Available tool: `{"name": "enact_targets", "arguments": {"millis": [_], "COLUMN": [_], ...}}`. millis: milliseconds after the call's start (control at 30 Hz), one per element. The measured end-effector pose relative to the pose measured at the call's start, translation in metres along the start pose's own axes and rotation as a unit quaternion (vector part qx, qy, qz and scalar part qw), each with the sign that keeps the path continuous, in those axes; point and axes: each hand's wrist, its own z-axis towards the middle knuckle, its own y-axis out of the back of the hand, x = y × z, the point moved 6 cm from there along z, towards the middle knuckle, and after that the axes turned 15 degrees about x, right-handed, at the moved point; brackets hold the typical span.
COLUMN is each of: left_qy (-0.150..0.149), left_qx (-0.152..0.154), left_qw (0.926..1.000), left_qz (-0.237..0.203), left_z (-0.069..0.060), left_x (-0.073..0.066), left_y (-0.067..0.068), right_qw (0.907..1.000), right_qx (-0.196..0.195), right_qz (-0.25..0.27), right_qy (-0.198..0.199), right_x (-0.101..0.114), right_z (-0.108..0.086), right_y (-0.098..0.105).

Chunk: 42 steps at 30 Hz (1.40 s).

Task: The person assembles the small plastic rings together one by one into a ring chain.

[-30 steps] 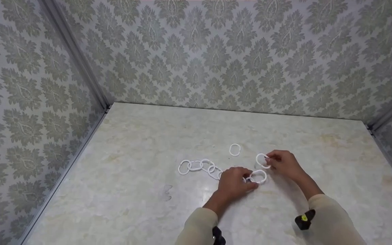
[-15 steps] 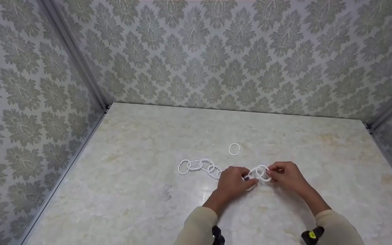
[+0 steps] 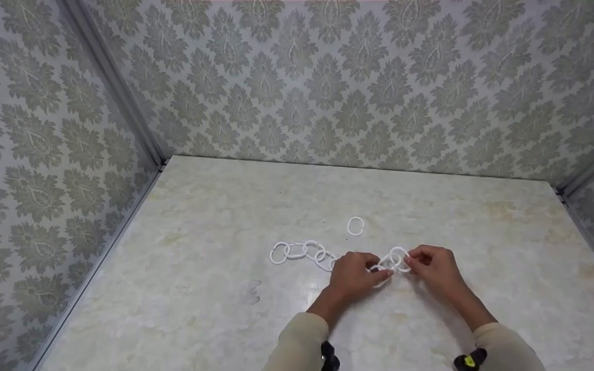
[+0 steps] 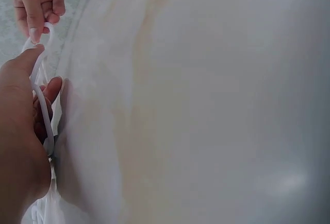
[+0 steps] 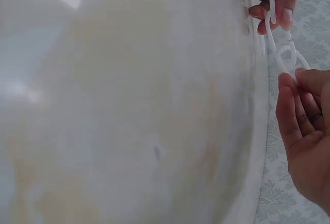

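Note:
A chain of white plastic links (image 3: 287,251) lies on the table and runs rightward under my left hand (image 3: 351,273), which hides part of it. Thumb and fingers of that hand pinch the chain near its right end. My right hand (image 3: 436,265) pinches a single white link (image 3: 399,248) between thumb and fingertips, close to the left fingertips. In the right wrist view, this link (image 5: 280,59) crosses the chain's end link and appears looped through it. The left wrist view shows a link (image 4: 43,108) passing along the left hand's fingers.
One loose white link (image 3: 349,227) lies behind the hands on the pale marbled table (image 3: 199,206). A small clear, thin-edged piece (image 3: 253,292) lies left of the left forearm. Patterned walls (image 3: 297,103) rise at the back and sides.
My right hand has moved left and toward me, bringing its link to the chain's end link. The two links now overlap. The left hand has stayed nearly in place.

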Motion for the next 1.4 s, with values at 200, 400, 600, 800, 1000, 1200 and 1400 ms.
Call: {"name": "enact_targets", "arguments": {"millis": [200,400,600,800,1000,1200,1400], "left_qy": [0.0,-0.012,-0.024,-0.017,-0.009,-0.016,-0.026], "left_qx": [0.003,0.009,0.02,0.033,0.04,0.044,0.047], "left_qw": [1.0,0.9998,0.9992,0.9983,0.9979,0.9984,0.998], "left_qz": [-0.003,0.01,0.024,0.045,0.051,0.031,0.033], "left_z": [0.0,0.0,0.003,0.004,-0.002,-0.008,-0.011], "left_x": [0.001,-0.001,-0.002,-0.002,0.001,0.007,0.013], "left_y": [-0.001,0.001,-0.002,-0.001,0.003,0.01,0.017], "right_qw": [0.9995,0.9991,0.9985,0.9991,0.9982,0.9979,0.9973], "right_qx": [0.005,0.024,0.044,0.04,0.046,0.046,0.06], "right_qz": [-0.022,0.027,0.03,-0.004,-0.035,-0.041,-0.027], "right_qy": [-0.02,-0.023,-0.017,-0.015,-0.02,-0.021,-0.034], "right_x": [-0.007,-0.012,-0.016,-0.016,-0.013,-0.008,-0.007], "right_z": [0.004,0.005,0.003,0.004,0.005,0.006,0.008], "right_y": [-0.003,-0.001,0.0,0.002,0.003,0.002,-0.005]}}
